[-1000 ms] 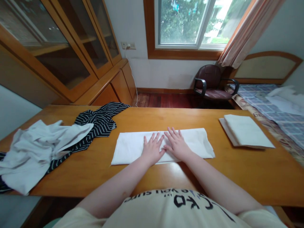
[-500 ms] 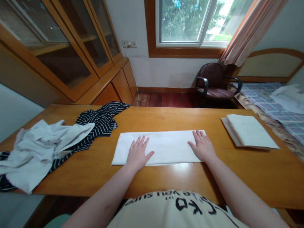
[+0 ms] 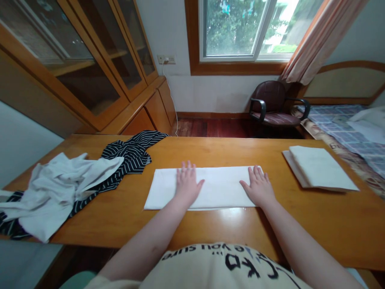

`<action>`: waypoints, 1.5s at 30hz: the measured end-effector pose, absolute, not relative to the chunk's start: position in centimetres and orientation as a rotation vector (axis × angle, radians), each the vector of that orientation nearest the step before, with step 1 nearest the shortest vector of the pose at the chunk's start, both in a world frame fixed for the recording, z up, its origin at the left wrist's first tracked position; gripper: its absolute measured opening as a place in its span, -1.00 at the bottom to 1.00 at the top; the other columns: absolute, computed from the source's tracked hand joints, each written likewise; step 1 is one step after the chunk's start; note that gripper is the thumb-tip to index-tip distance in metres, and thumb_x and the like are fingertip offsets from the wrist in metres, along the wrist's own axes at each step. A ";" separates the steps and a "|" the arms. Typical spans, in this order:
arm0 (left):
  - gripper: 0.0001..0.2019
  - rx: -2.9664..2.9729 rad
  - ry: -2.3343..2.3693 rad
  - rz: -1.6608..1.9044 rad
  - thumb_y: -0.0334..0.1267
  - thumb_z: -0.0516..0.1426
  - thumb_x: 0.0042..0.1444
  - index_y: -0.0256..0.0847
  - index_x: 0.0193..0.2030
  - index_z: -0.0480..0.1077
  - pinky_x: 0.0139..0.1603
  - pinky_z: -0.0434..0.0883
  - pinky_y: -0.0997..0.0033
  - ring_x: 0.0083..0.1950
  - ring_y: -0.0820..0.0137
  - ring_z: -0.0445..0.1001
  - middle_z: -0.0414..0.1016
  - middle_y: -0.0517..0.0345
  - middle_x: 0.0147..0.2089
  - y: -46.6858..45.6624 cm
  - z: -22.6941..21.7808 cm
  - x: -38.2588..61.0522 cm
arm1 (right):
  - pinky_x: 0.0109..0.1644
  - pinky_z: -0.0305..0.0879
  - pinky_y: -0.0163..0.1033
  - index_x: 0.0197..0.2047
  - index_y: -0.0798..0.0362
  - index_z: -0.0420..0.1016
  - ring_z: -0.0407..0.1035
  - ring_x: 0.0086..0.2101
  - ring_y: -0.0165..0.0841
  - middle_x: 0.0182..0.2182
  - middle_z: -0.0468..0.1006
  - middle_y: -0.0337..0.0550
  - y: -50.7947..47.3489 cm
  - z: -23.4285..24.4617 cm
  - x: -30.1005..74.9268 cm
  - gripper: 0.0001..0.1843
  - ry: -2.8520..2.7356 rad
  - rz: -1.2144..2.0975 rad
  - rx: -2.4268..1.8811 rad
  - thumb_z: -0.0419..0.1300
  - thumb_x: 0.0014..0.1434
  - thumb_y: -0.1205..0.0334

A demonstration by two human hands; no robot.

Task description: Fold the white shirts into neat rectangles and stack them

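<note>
A white cloth (image 3: 221, 186), folded into a long flat strip, lies across the wooden table in front of me. My left hand (image 3: 188, 182) rests flat on it left of the middle, fingers stretched out and slightly blurred. Over the cloth's right end my right hand (image 3: 259, 186) is spread flat, thumb pointing inward. Neither hand grips anything. Whether the cloth is a garment cannot be made out from its folded shape.
At the left, a crumpled white garment (image 3: 60, 192) lies over a black-and-white striped garment (image 3: 128, 154). A folded white cloth stack (image 3: 323, 166) sits at the table's (image 3: 210, 150) right. Beyond stand a glass-door cabinet (image 3: 132, 100), an office chair (image 3: 272, 102) and a bed (image 3: 345, 116).
My left hand has slid to the right along the folded cloth, toward its middle. The right hand stays at the right end. The view has shifted slightly.
</note>
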State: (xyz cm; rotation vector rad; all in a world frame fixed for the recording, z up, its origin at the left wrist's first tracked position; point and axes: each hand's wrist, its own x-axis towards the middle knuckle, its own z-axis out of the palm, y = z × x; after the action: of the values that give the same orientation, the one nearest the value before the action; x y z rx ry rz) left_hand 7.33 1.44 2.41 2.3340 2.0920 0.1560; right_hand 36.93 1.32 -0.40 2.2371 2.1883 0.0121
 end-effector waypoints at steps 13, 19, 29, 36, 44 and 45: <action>-0.38 2.298 2.032 0.082 0.03 -0.18 0.27 -0.23 0.39 0.01 0.37 -0.05 0.07 0.42 0.18 -0.06 0.01 -0.05 0.42 3.4 0.3 3.0 | 0.34 -0.25 0.00 0.37 0.28 -0.02 -0.24 0.34 -0.13 0.36 -0.09 0.18 1.2 -0.6 38.0 -0.15 2.146 -0.075 2.310 -0.18 0.25 -0.21; -0.37 2.138 2.269 -0.012 -0.03 -0.21 0.28 -0.32 0.40 -0.03 0.35 -0.01 0.04 0.44 0.15 -0.11 -0.09 -0.09 0.44 1.8 0.3 -2.6 | 0.33 -0.34 0.12 0.37 0.28 -0.03 -0.28 0.34 -0.06 0.36 -0.11 0.22 1.1 -0.5 37.8 -0.16 2.127 -0.066 2.340 -0.16 0.25 -0.19; -0.37 2.158 2.278 0.023 -0.02 -0.18 0.26 -0.29 0.40 -0.04 0.36 -0.06 0.00 0.44 0.15 -0.12 -0.08 -0.07 0.44 2.8 0.0 -1.7 | 0.34 -0.31 0.11 0.36 0.25 0.02 -0.24 0.33 -0.04 0.36 -0.16 0.22 1.3 2.3 19.9 -0.14 2.927 -0.330 1.550 0.02 0.19 -0.18; -0.36 2.134 2.235 0.030 0.00 -0.20 0.27 -0.27 0.41 -0.07 0.35 -0.05 -0.05 0.45 0.16 -0.15 -0.12 -0.02 0.45 2.8 0.4 -2.1 | 0.35 -0.34 0.04 0.38 0.17 -0.01 -0.21 0.33 -0.10 0.36 -0.06 0.09 -0.5 1.2 19.7 -0.12 2.857 -0.418 1.549 -0.12 0.21 -0.29; -0.36 2.114 2.227 0.047 0.01 -0.21 0.27 -0.27 0.41 -0.08 0.36 -0.07 -0.05 0.45 0.17 -0.16 -0.13 -0.01 0.45 2.9 0.2 -2.3 | 0.34 -0.25 0.01 0.40 0.10 -0.04 -0.19 0.33 -0.13 0.37 -0.10 0.04 -2.3 0.1 30.3 -0.11 2.506 -0.244 1.955 -0.10 0.19 -0.31; -0.36 2.114 2.226 0.053 0.01 -0.21 0.27 -0.26 0.41 -0.07 0.36 -0.07 -0.05 0.45 0.16 -0.16 -0.13 -0.01 0.45 3.0 0.1 -2.4 | 0.34 -0.24 0.00 0.40 0.12 -0.04 -0.19 0.33 -0.14 0.37 -0.09 0.04 -2.4 0.0 31.6 -0.11 2.468 -0.212 1.986 -0.10 0.19 -0.30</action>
State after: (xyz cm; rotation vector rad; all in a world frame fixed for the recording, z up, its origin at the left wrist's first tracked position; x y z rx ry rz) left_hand -2.35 2.96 0.10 2.1141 2.2263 0.0532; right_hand 31.59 -2.39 0.04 1.9863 2.4678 -0.2122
